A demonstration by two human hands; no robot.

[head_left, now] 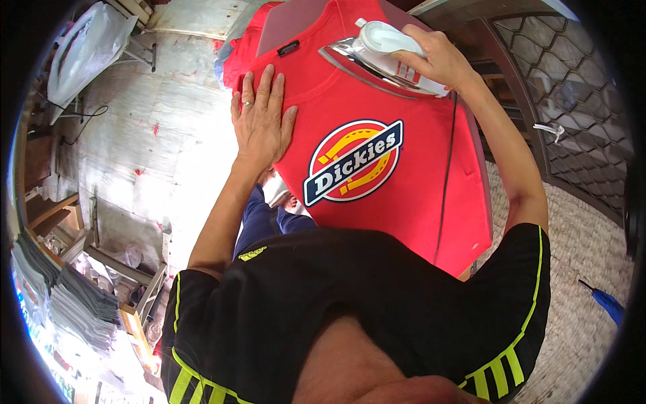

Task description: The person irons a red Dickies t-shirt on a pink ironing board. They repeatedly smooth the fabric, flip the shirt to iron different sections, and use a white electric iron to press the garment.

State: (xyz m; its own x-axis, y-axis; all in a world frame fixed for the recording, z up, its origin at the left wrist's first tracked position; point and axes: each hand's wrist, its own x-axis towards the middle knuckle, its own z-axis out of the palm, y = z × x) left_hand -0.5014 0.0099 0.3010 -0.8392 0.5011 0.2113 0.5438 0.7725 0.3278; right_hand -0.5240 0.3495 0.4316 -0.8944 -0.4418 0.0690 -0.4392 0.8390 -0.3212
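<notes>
A red T-shirt (417, 155) with a round printed emblem lies spread over an ironing board (291, 28), whose purplish cover shows at the far end. My right hand (441, 59) is wrapped round the handle of a white and grey steam iron (383, 42). The iron's metal soleplate rests on the shirt near the neckline, its tip pointing left. Flat on the shirt's left side lies my left hand (264, 120), fingers spread and a ring on one of them. A small dark label (288, 48) shows at the collar. The iron's dark cord (447, 182) trails across the shirt toward me.
To the right stands a brown metal lattice gate (572, 94) with a white tie on it. A blue umbrella (607, 306) lies at the lower right. Stacked grey cloth (81, 303) sits on the left, near wooden frames. A white board-like item (87, 57) stands at the far left.
</notes>
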